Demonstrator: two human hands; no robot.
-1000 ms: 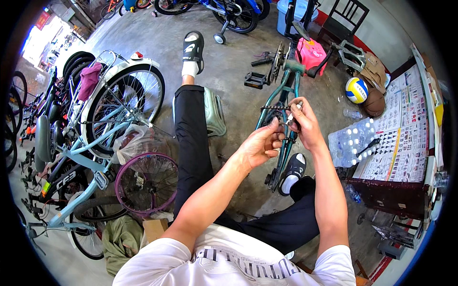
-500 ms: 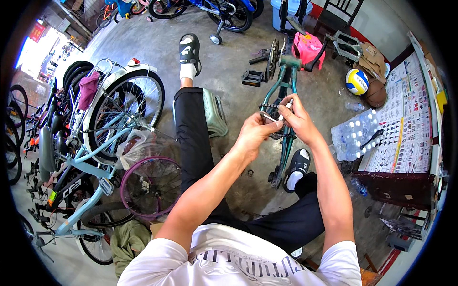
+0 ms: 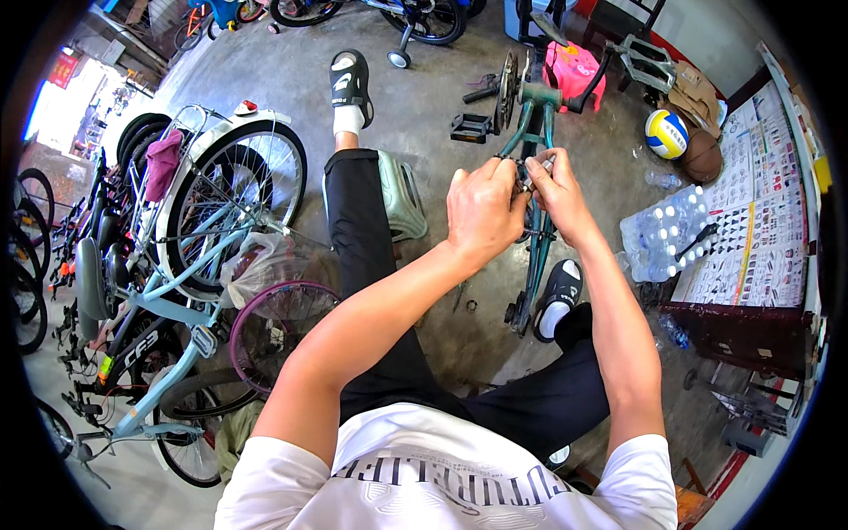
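**Both hands closed on a small part at the teal frame**

Gripping from both sides, we see the left hand point(image 3: 481, 208) and the right hand point(image 3: 556, 196) meet over a small metal part point(image 3: 528, 173) held up against the teal bicycle frame point(image 3: 535, 231). The left grip is curled shut around the part, knuckles toward us; the right grip pinches it from the other side, fingertips touching the left hand's. What kind of part it is, we cannot tell: the fingers hide most of it.

Just beyond the grip, the frame runs up to its chainring and crank point(image 3: 509, 87), with a black pedal point(image 3: 470, 128) lying on the concrete floor point(image 3: 433, 106) beside it. Below the grip, the frame's lower end rests near our sandalled right foot point(image 3: 556, 296).

To the left of the grip, past our outstretched left leg, sits a pale green stool point(image 3: 399, 199), then a light blue bicycle point(image 3: 190, 238) and a purple-rimmed wheel point(image 3: 278, 331). To the right of the grip lie a pack of water bottles point(image 3: 664, 240) and, farther off, a volleyball point(image 3: 666, 133).
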